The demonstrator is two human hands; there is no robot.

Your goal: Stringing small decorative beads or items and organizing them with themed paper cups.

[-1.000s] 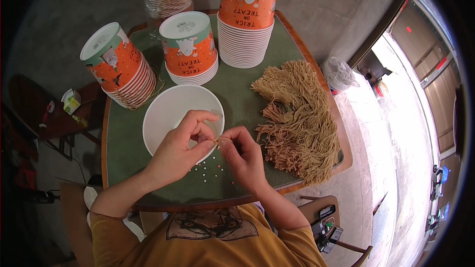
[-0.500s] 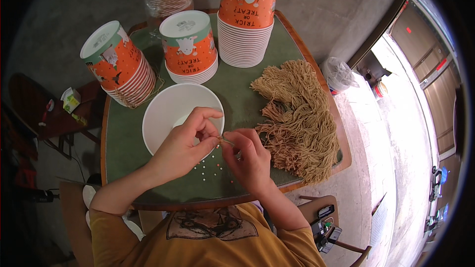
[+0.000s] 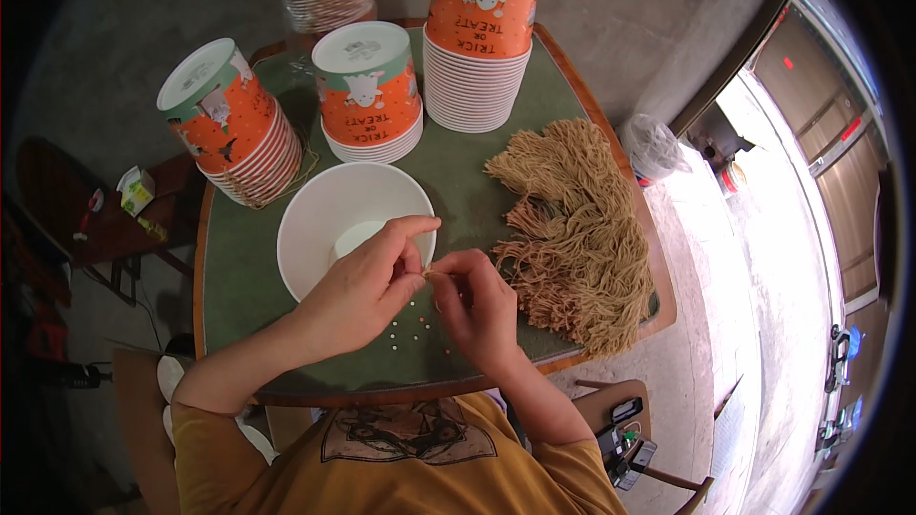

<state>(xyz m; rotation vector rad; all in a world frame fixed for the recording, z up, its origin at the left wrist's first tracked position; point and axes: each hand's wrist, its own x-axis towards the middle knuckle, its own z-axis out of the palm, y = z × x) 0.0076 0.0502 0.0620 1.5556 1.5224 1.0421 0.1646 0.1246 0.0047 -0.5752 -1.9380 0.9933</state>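
A white paper bucket (image 3: 320, 205) stands open side up in front of me, its inside showing. At its near right rim, my left hand (image 3: 358, 291) is closed in a pinch, thumb against fingers, index finger stretched over the bucket. My right hand (image 3: 477, 310) is pinched just beside it, to the right. A short piece of thin tan cord (image 3: 439, 273) runs between the two sets of fingertips. The fingers hide the cord's ends and the rim at that spot. Small white and orange paper dots (image 3: 395, 336) lie scattered on the table below the hands.
A large bundle of tan cords (image 3: 582, 238) lies at the right. Behind stand upside-down stacks of orange printed buckets: a left stack (image 3: 229, 124), a middle stack (image 3: 367, 86) and a tall right stack (image 3: 482, 48). The green table (image 3: 286, 367) has a wooden edge.
My left hand has shifted slightly down and right. The right fingers have drawn closer together, and the cord's green-looking end no longer shows between them. The bucket stays in place.
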